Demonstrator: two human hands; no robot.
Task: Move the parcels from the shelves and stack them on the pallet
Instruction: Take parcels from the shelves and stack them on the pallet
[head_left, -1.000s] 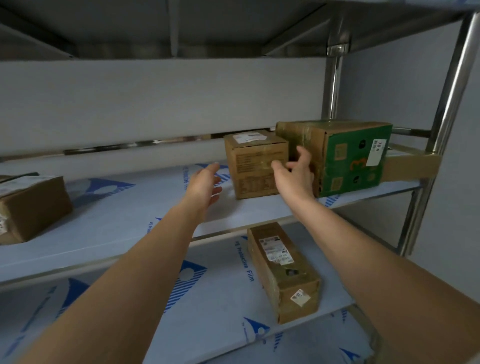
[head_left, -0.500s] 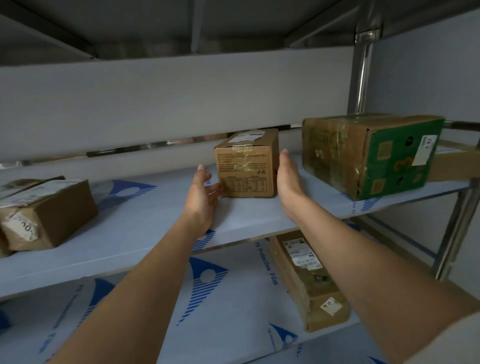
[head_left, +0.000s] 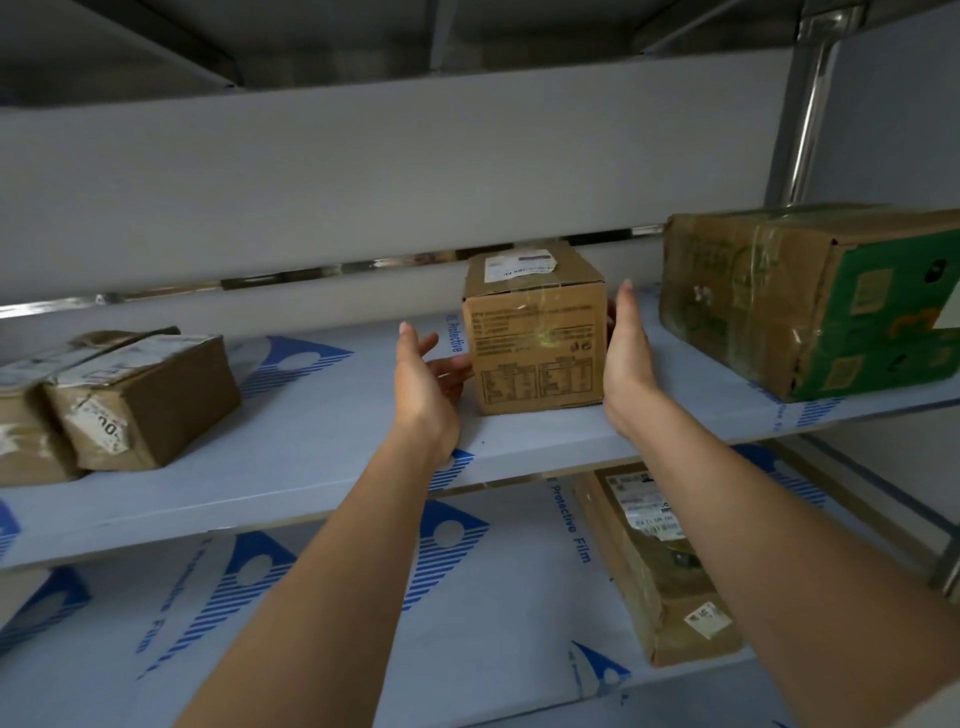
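A small brown cardboard parcel (head_left: 535, 343) with a white label on top stands on the upper shelf (head_left: 322, 457), towards the middle. My left hand (head_left: 423, 379) is at its left side, fingers straight and touching the lower left edge. My right hand (head_left: 626, 358) lies flat against its right side, fingers straight and pointing up. Neither hand curls round the parcel. It rests on the shelf.
A large brown and green box (head_left: 815, 301) sits to the right on the same shelf. Two flat taped parcels (head_left: 135, 395) lie at the left. On the lower shelf lies a long brown parcel (head_left: 660, 566). A metal upright (head_left: 805, 114) stands at the right.
My right hand left the front of the small parcel and moved to its right side. My left hand came in to its left side. The view shifted left and closer.
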